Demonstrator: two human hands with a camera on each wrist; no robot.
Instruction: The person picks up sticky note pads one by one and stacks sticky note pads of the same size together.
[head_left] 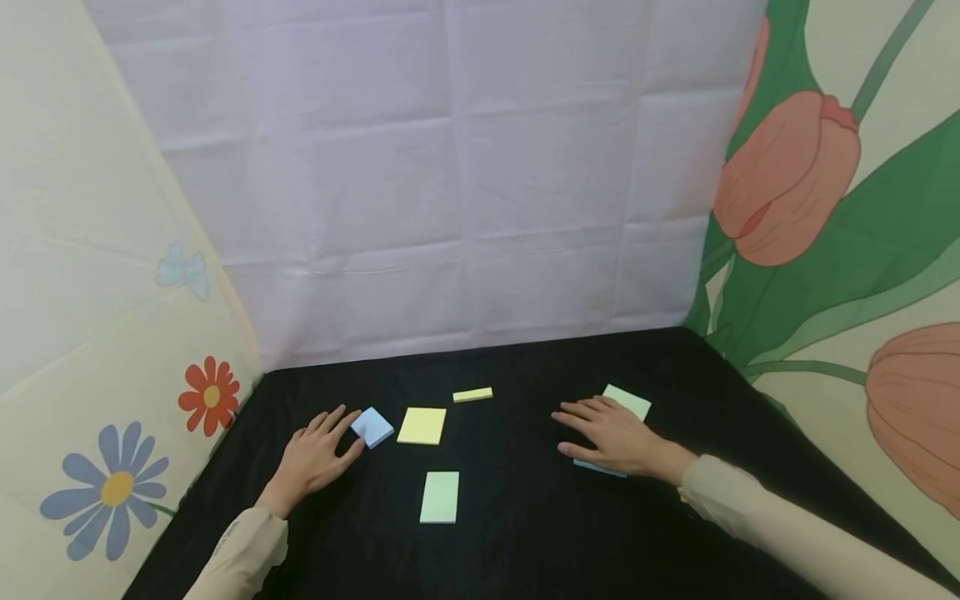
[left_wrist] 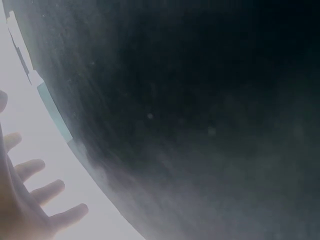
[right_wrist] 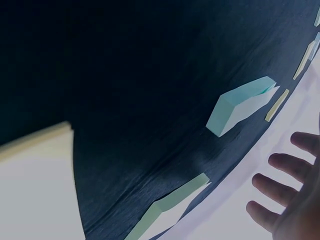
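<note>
- In the head view, a light-blue pad point(head_left: 372, 428) is seen left of centre, turned like a diamond, with one corner pointed up the frame; whether it is touched by the left hand point(head_left: 311, 458) cannot be told.
- The left hand's fingers are spread and uncurled, with nothing gripped.
- At right of centre, a tilted green pad point(head_left: 630, 402) and a teal pad point(right_wrist: 242, 102) are partly covered by the right hand point(head_left: 618, 437), whose fingers are extended and loose.
- In the right wrist view both pads are uncovered: their thick sides are shown, their long axes are slanted from lower left to upper right, and the fingers are held apart from them.
- Between the hands, a yellow square pad point(head_left: 422, 426), a narrow yellow pad point(head_left: 472, 395) laid nearly crosswise and an upright-lying mint pad point(head_left: 439, 497) are spread on the black counter point(head_left: 517, 533).
</note>
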